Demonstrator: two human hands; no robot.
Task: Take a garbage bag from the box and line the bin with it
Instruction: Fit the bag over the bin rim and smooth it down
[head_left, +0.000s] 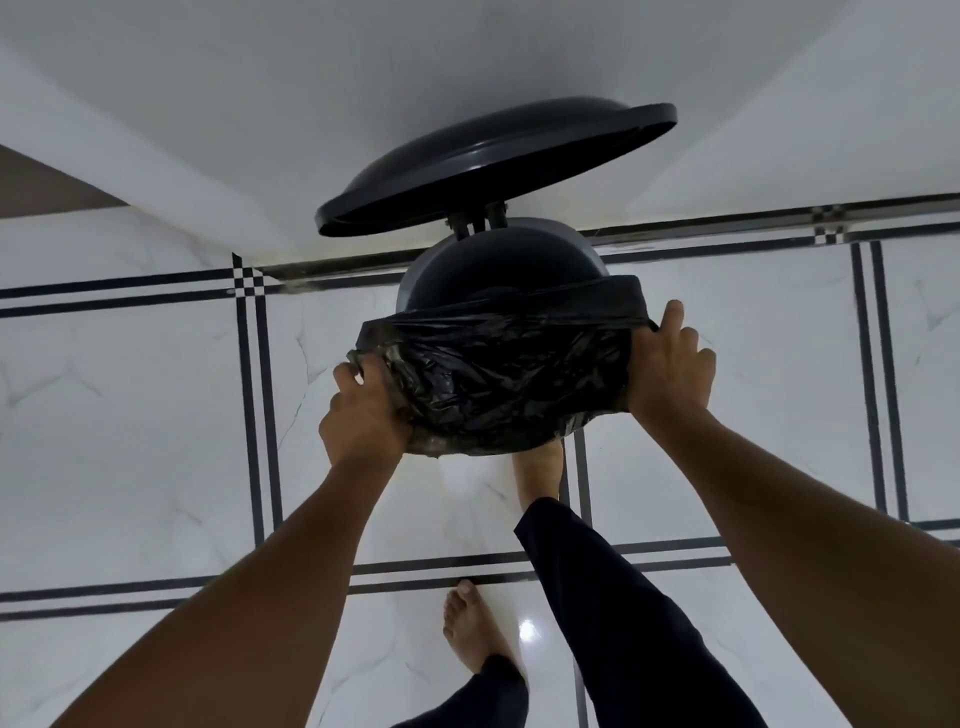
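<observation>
A dark round pedal bin (498, 260) stands on the tiled floor against a white wall, its lid (493, 166) raised. A black garbage bag (504, 374) is stretched over the near half of the bin's rim and hangs down its front. My left hand (363, 410) grips the bag's edge at the left side of the rim. My right hand (670, 364) holds the bag's edge at the right side, thumb over the rim. The far half of the rim is uncovered. No box of bags is in view.
My right foot (540, 475) is under the bin's front, where a pedal would be, and my left foot (470, 629) stands further back. White marble-look floor tiles (156, 415) with black stripes surround the bin. The white wall (260, 104) rises directly behind it.
</observation>
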